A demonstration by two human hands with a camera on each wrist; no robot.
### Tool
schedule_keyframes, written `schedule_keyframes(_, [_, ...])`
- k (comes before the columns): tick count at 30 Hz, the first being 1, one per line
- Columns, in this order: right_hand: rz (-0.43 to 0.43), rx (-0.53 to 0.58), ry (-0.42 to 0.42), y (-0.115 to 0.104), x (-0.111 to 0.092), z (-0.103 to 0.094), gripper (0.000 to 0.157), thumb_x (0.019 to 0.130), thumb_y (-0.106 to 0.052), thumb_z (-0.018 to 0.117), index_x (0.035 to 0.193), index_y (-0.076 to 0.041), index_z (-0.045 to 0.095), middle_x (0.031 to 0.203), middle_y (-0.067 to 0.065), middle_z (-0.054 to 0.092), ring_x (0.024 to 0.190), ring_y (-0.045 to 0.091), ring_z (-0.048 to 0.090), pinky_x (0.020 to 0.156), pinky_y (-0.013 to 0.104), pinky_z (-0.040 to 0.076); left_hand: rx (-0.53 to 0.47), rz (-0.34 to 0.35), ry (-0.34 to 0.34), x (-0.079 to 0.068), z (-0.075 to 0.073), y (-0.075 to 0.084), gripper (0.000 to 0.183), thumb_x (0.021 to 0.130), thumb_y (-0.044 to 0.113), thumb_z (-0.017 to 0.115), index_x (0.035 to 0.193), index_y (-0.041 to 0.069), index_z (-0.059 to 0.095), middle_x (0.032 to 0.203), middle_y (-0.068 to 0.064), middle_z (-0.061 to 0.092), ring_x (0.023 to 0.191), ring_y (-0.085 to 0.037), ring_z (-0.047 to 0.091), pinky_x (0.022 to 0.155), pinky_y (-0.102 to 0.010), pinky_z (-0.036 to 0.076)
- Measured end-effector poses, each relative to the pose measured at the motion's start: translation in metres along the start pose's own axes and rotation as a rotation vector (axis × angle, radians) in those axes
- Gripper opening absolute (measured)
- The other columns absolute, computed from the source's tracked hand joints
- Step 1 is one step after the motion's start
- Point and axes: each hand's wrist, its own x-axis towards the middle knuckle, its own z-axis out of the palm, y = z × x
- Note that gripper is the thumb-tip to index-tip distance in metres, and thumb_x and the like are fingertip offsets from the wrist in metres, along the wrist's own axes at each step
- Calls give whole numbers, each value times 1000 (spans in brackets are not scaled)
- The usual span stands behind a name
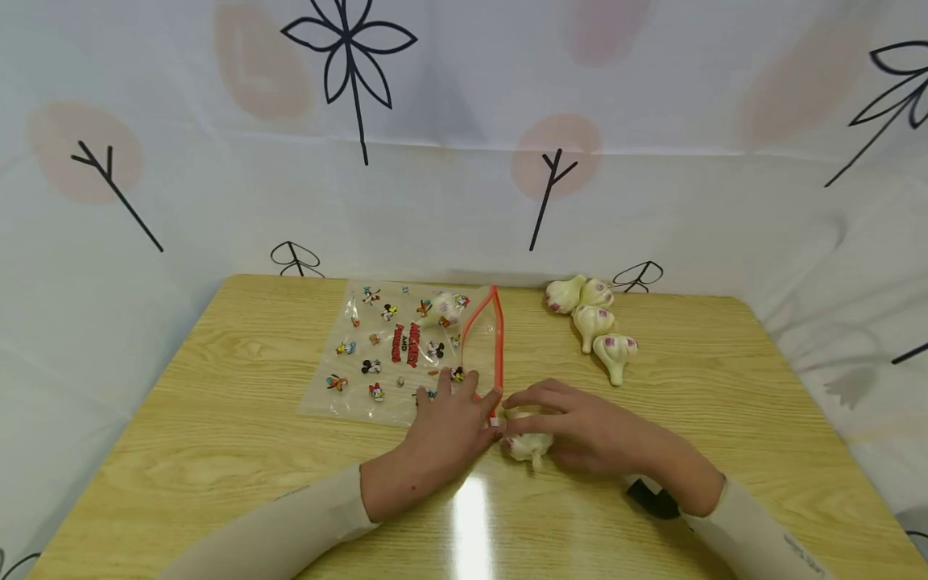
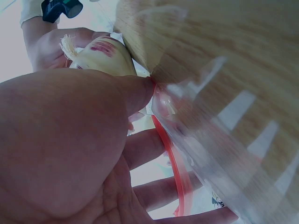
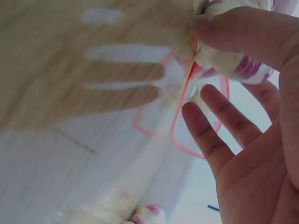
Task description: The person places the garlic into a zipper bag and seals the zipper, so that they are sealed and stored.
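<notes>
A clear zip bag (image 1: 400,403) with cartoon prints lies flat on the table, its red-edged mouth (image 1: 499,338) gaping to the right. One garlic bulb (image 1: 444,308) shows inside it, near the far side. My left hand (image 1: 448,431) rests on the bag's near right corner with fingers spread, the thumb by the red edge (image 2: 174,158). Just right of that corner, my right hand (image 1: 598,431) holds a white and purple garlic bulb (image 1: 528,448) between thumb and fingers, close to the table. In the right wrist view, the thumb lies across this bulb (image 3: 247,65).
Several garlic bulbs (image 1: 594,324) sit in a cluster at the back right of the wooden table (image 1: 217,387). A patterned white cloth (image 1: 449,209) hangs behind the table and at its sides. A black device (image 1: 652,499) is at the right wrist.
</notes>
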Motion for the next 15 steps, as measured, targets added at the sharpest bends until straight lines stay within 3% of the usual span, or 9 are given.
schedule_keyframes(5, [-14,33,2,-2,3,2,72,80,4,75,146,-22,62,147,3,60,132,23,57,103,47,53,-4,-1,2,0,-1,1,57,103,59,61,153,30,60,157,-10,52,145,-52,44,97,-75,49])
schedule_keyframes(9, [-10,64,28,-2,4,3,66,83,-1,80,144,-19,63,143,0,62,129,20,58,104,43,52,-5,-1,2,-1,-1,1,56,104,58,60,152,29,60,157,-10,52,145,-52,44,96,-75,49])
schedule_keyframes(15, [47,50,75,4,1,5,70,75,-9,88,141,-16,65,139,-5,62,127,17,57,104,36,50,-17,2,10,-1,-1,1,55,105,58,58,151,28,61,157,-11,53,144,-53,44,96,-76,48])
